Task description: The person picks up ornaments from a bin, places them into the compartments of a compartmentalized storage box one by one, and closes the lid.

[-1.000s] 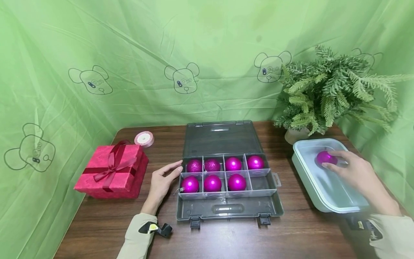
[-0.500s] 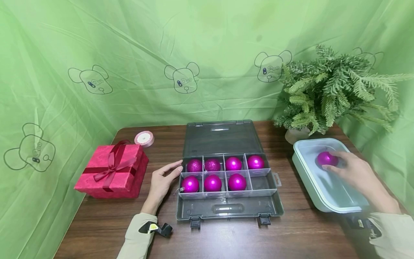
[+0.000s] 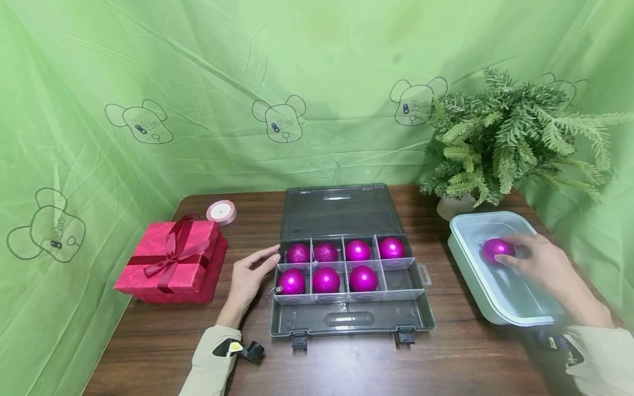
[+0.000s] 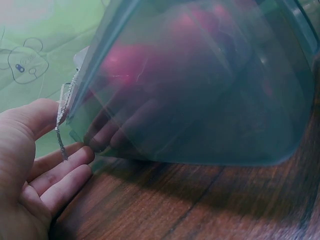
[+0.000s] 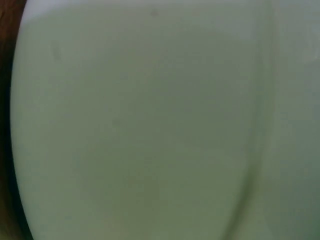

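In the head view my right hand pinches a shiny purple Christmas ball between thumb and fingers, over the inside of a pale blue plastic tub. My left hand rests at the left side of an open grey divided case, its fingertips touching the wall. The left wrist view shows its fingers loosely extended against the see-through case, near a silvery hanging string. Several purple balls fill most compartments, and the front right compartment holds none. The right wrist view shows only the tub wall.
A red gift box with a ribbon bow stands at the left, a roll of pink ribbon behind it. A potted artificial fir stands behind the tub. Green cloth hangs around the wooden table.
Within the tub, my right hand has shifted the held ball slightly left and toward me. The left hand and the case stay in place.
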`<act>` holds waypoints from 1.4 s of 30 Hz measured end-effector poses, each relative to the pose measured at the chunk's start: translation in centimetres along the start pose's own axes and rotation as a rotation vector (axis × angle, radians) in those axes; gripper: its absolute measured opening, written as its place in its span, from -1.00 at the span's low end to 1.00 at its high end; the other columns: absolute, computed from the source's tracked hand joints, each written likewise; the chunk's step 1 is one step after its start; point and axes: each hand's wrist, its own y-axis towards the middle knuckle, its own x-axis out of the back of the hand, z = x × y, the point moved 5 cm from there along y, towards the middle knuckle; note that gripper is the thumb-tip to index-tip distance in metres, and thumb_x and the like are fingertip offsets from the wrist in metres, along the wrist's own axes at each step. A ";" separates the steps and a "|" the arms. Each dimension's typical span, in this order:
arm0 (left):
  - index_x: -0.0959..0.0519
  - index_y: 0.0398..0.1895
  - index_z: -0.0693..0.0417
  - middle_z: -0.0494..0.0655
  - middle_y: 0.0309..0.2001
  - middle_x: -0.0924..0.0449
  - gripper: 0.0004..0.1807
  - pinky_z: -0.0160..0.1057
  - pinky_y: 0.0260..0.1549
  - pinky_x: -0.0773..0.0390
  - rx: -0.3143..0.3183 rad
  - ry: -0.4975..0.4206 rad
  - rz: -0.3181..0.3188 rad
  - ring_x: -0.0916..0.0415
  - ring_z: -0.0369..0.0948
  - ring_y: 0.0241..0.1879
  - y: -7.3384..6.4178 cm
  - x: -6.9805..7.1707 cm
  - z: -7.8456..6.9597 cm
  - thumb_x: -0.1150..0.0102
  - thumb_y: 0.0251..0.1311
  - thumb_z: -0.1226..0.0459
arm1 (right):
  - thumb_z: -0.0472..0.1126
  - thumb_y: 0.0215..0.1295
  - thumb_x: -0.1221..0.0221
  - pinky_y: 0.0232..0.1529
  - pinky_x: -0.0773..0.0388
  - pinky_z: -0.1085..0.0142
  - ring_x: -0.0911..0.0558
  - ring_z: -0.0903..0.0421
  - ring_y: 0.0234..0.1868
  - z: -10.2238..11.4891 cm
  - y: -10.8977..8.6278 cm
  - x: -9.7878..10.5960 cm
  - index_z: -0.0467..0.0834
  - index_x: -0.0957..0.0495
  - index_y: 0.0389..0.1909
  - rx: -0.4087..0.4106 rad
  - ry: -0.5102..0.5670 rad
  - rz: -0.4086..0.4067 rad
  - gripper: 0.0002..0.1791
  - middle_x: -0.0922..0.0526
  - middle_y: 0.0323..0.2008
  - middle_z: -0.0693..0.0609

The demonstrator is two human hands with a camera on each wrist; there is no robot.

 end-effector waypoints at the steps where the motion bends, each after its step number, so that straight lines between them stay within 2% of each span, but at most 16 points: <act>1: -0.80 0.09 0.14 0.03 0.08 -0.78 -0.67 -0.32 0.02 -0.67 -0.001 0.003 -0.001 -0.71 -0.25 0.04 0.0 0.0 0.0 -0.53 0.28 0.29 | -0.22 0.23 -0.51 -0.09 -0.39 -0.53 -0.50 -0.64 0.00 0.0 0.0 -0.1 -0.47 -0.55 0.15 0.004 -0.001 -0.005 -0.41 -0.56 0.00 -0.61; 11: -0.79 0.09 0.14 0.02 0.07 -0.78 -0.67 -0.30 0.02 -0.68 0.016 -0.002 -0.005 -0.72 -0.26 0.02 0.0 -0.1 -0.1 -0.53 0.28 0.29 | -0.17 0.30 -0.47 -0.14 -0.43 -0.49 -0.55 -0.66 -0.03 -0.2 -0.4 -0.2 -0.42 -0.55 0.15 -0.047 0.006 0.028 -0.45 -0.63 -0.01 -0.56; 21: -0.80 0.09 0.13 0.02 0.05 -0.79 -0.67 -0.31 0.00 -0.69 0.014 0.000 -0.011 -0.72 -0.27 0.01 0.1 -0.1 -0.1 -0.53 0.28 0.29 | -0.12 0.35 -0.46 -0.03 -0.33 -0.56 -0.48 -0.68 0.07 1.4 -1.3 1.4 -0.38 -0.57 0.21 -0.012 0.024 -0.050 -0.44 -0.55 0.15 -0.58; 31: -0.80 0.10 0.11 0.04 0.07 -0.78 -0.68 -0.36 0.02 -0.66 -0.002 0.022 -0.005 -0.70 -0.28 0.05 0.0 0.0 0.0 -0.52 0.30 0.28 | -0.10 0.28 -0.51 -0.09 -0.41 -0.43 -0.64 -0.55 -0.02 5.5 -2.5 3.6 -0.33 -0.62 0.19 0.029 0.036 -0.142 -0.43 -0.62 0.10 -0.50; 38: -0.80 0.09 0.11 0.04 0.06 -0.79 -0.67 -0.36 0.01 -0.66 0.002 0.040 -0.005 -0.70 -0.27 0.06 0.0 0.1 -0.1 -0.53 0.29 0.26 | -0.05 0.31 -0.51 -0.01 -0.38 -0.46 -0.56 -0.52 0.13 8.6 -3.4 4.2 -0.20 -0.62 0.27 0.032 0.086 -0.123 -0.42 -0.65 0.19 -0.34; 42: -0.80 0.10 0.09 0.03 0.06 -0.79 -0.67 -0.36 0.02 -0.66 0.005 0.042 -0.005 -0.70 -0.27 0.06 0.0 0.1 -0.1 -0.53 0.29 0.25 | -0.09 0.26 -0.54 0.01 -0.40 -0.43 -0.57 -0.48 0.16 10.5 -3.5 3.9 -0.17 -0.65 0.24 0.093 0.091 -0.155 -0.43 -0.68 0.18 -0.30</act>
